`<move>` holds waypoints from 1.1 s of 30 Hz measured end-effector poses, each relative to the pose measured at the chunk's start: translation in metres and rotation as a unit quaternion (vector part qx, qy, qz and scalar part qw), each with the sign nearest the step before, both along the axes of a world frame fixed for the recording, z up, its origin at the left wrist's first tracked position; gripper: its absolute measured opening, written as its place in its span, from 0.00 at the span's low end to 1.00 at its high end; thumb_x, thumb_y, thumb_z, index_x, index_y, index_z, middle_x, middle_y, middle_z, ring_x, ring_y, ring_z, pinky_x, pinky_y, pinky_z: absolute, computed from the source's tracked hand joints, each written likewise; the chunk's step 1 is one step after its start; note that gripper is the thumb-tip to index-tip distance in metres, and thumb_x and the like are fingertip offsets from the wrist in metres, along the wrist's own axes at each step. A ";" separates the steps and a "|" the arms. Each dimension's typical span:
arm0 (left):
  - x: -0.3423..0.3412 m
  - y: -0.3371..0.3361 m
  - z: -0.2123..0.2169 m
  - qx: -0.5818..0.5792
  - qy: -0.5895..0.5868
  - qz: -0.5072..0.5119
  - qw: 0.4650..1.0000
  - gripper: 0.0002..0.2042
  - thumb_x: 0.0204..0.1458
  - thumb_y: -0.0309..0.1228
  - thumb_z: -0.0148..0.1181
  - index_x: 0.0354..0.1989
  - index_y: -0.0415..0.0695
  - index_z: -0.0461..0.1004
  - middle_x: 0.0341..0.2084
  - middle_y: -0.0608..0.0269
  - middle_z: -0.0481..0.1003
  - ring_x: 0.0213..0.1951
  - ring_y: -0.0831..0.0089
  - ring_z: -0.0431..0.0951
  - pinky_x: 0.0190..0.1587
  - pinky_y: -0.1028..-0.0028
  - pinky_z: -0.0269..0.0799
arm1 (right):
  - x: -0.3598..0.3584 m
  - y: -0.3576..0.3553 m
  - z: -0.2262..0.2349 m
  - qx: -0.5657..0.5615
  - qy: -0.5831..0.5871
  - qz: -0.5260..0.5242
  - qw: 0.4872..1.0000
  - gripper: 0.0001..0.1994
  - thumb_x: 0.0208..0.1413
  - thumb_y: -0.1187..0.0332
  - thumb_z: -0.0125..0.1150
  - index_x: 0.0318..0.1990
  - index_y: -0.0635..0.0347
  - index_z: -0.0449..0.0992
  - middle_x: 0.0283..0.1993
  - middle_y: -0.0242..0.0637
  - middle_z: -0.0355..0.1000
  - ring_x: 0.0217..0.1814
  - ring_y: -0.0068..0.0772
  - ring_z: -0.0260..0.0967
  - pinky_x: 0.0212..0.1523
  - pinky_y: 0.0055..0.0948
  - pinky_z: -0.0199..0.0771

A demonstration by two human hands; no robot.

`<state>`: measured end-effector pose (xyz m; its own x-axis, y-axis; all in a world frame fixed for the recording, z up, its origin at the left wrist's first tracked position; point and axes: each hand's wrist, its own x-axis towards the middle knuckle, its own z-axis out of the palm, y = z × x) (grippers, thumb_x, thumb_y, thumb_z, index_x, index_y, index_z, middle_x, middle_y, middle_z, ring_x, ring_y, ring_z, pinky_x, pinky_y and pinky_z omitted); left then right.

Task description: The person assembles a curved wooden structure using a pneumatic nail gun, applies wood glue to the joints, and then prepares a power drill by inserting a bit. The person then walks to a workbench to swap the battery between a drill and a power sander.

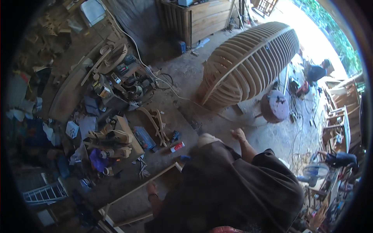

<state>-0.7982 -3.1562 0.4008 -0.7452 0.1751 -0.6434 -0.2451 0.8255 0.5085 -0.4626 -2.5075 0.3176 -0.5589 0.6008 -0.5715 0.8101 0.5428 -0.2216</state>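
Note:
My left hand hangs low beside a light wooden frame, its fingers loosely stretched. I cannot tell whether it touches the frame's rail. Out in front on the right, my right hand is closed with curled fingers. Whatever it may hold is hidden. A round stool with a dark reddish top stands beyond that hand. Behind the stool rests a large ribbed wooden boat-hull model. Dark cloth of my clothing covers the lower middle.
A cluttered heap of tools and wood pieces fills the left side. On the floor lie a red and white can, a blue case and a pale cable. A fan and two other people are at right.

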 end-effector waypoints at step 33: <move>-0.402 0.641 -0.040 0.275 -0.058 0.028 0.959 0.13 0.62 0.39 0.49 0.39 0.41 0.73 0.28 0.67 0.73 0.26 0.76 0.71 0.27 0.74 0.66 | -0.254 0.298 0.175 0.037 0.280 -0.408 0.868 0.16 0.54 0.61 0.57 0.31 0.68 0.78 0.30 0.50 0.77 0.32 0.41 0.76 0.38 0.38 0.74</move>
<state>-1.2000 -2.5150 0.3605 -0.6927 0.4734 -0.5442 -0.3625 0.4238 0.8301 -0.7166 -2.2096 0.4923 -0.1086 0.9507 -0.2903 0.7080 -0.1310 -0.6939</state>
